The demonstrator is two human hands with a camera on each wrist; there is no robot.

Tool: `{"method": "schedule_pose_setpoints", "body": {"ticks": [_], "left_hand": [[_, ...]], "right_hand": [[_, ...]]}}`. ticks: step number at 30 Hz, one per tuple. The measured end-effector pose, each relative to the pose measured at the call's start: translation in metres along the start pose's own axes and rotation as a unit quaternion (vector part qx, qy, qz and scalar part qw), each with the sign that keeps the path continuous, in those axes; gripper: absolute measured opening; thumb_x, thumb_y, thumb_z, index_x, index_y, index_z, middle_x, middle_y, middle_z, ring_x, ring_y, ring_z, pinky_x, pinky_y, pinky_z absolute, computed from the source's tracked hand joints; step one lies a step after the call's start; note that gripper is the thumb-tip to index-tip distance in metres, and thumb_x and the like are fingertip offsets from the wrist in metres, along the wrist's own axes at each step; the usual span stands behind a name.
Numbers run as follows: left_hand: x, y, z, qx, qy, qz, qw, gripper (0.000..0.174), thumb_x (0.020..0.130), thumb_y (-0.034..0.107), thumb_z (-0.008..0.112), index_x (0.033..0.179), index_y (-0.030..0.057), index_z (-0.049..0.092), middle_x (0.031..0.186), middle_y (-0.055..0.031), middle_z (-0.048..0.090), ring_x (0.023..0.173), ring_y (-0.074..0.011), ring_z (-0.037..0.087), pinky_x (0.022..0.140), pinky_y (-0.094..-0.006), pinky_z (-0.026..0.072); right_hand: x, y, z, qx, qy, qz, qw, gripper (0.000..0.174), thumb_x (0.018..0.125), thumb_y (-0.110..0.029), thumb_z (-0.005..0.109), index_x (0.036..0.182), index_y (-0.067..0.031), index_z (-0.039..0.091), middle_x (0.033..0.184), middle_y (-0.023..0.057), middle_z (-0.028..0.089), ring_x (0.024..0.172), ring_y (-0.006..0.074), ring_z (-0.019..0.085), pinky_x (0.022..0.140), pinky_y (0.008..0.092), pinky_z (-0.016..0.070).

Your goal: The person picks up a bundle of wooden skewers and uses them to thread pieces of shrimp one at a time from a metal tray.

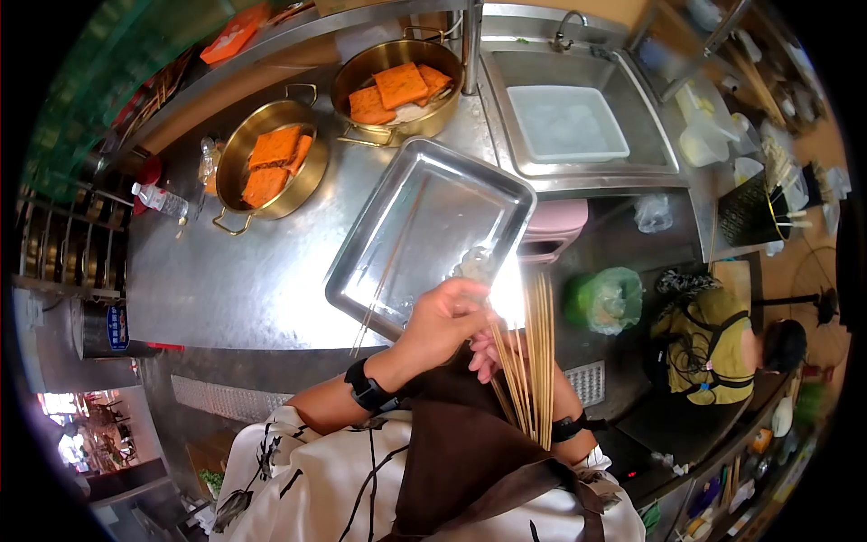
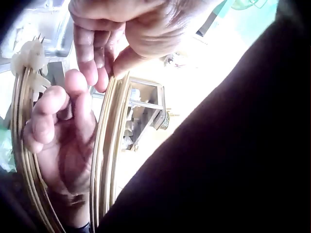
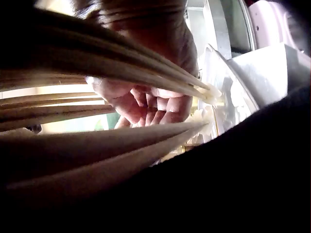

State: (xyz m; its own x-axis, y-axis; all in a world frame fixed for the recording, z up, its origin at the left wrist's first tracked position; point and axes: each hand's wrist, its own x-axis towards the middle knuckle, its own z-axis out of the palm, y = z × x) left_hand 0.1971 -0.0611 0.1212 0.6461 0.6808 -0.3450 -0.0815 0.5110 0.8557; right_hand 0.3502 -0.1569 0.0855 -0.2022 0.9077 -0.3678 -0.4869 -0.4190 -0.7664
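Note:
My left hand [image 1: 442,321] pinches a bunch of thin bamboo skewers [image 2: 109,145] between thumb and fingertips. Beside it is my right hand [image 2: 65,141], palm turned up and fingers curled, with a second bunch of skewers [image 2: 24,121] along its fingers. Whitish pieces [image 2: 29,56] sit at the tips of that second bunch. In the right wrist view, skewers cross close in front of the right hand [image 3: 150,102]. Just beyond both hands, a shallow steel tray [image 1: 348,275] holds whitish pieces [image 1: 474,262] and a few thin skewers [image 1: 397,244].
Two brass pots [image 1: 316,176] [image 1: 343,95] with orange slabs stand on the steel counter [image 1: 181,289]. A plastic bottle [image 1: 161,199] lies at left. At the back is a sink with a white tub [image 1: 567,122]. A green bin [image 1: 605,303] and a person [image 1: 709,352] are at right.

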Motion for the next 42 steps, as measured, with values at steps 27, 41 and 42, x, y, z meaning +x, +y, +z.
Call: {"method": "schedule_pose_setpoints", "body": {"ticks": [27, 41, 42], "left_hand": [[0.004, -0.02, -0.013, 0.022, -0.011, 0.0, 1.0, 0.022, 0.087, 0.001, 0.059, 0.108, 0.0002, 0.055, 0.086, -0.0101, 0.066, 0.075, -0.0118, 0.062, 0.067, -0.0236, 0.0508], [0.039, -0.037, -0.045, 0.12, 0.091, 0.109, 0.982, 0.024, 0.087, 0.004, 0.058, 0.11, 0.0016, 0.058, 0.092, -0.003, 0.063, 0.085, -0.0117, 0.059, 0.078, -0.0261, 0.0482], [0.044, -0.047, -0.062, 0.121, 0.092, 0.109, 0.982, 0.024, 0.087, 0.004, 0.058, 0.11, 0.0016, 0.058, 0.092, -0.003, 0.063, 0.085, -0.0117, 0.059, 0.078, -0.0261, 0.0482]], "right_hand": [[-0.016, -0.002, -0.005, -0.015, 0.0, -0.052, 0.999, 0.016, 0.094, -0.009, 0.045, 0.1, 0.0021, 0.055, 0.078, 0.012, 0.063, 0.072, 0.0179, 0.063, 0.094, 0.0392, 0.0442], [-0.022, 0.0, -0.009, -0.038, -0.007, -0.017, 0.999, 0.014, 0.09, -0.006, 0.053, 0.102, -0.0003, 0.056, 0.072, 0.0081, 0.061, 0.066, 0.016, 0.061, 0.088, 0.0369, 0.046], [-0.023, 0.0, -0.01, -0.042, -0.001, -0.019, 0.999, 0.016, 0.09, -0.005, 0.052, 0.104, 0.0016, 0.055, 0.074, 0.0096, 0.061, 0.067, 0.0161, 0.061, 0.079, 0.0337, 0.0492]]}}
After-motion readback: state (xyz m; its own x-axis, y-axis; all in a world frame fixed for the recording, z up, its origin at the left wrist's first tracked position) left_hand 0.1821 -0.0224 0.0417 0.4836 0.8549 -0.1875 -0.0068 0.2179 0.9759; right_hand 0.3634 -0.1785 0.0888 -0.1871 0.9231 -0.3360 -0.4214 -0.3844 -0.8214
